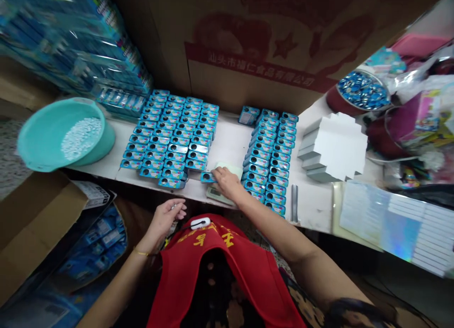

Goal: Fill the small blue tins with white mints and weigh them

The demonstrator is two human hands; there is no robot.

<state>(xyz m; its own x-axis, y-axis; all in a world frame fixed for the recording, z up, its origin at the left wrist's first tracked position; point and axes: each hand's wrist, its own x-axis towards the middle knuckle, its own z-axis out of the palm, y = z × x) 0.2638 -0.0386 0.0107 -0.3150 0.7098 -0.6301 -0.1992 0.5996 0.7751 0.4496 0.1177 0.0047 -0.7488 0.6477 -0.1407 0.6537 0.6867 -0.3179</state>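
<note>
The right hand (227, 181) is pinching the end of a small blue printed tin (207, 177), which is sitting at the near edge of the white table (227, 136), just left of a pale digital scale (217, 194); packed rows of matching tins (175, 134) are standing beyond it to the left, and narrower rows (268, 163) to the right. The left hand (168, 213) is hovering by the apron (244, 266), fingers curling; whether it is gripping the whitish bit there, I cannot tell.
</note>
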